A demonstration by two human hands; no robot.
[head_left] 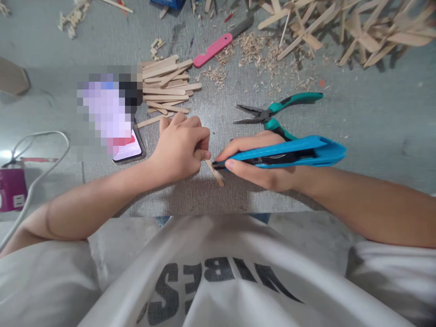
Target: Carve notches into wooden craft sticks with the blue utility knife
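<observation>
My left hand (180, 147) is closed, pinching a wooden craft stick (217, 175) between thumb and fingers close to the table's near edge. The stick's short lower end sticks out toward me. In my right hand (265, 175) is a pair of blue-handled pliers (293, 153), gripped along the handles. Their dark tip meets the side of the stick, just right of my left thumb. Whether the jaws are closed on the wood I cannot tell. Beyond my right hand lie green-handled long-nose pliers (264, 116) with their jaws apart.
A pile of craft sticks (166, 95) lies beyond my left hand, beside a phone (129, 152) partly blurred out. Farther back are a pink-handled blade (214, 50), wood shavings (257, 50) and assembled stick pieces (368, 36). A white cable (64, 136) and purple box (12, 188) are at left.
</observation>
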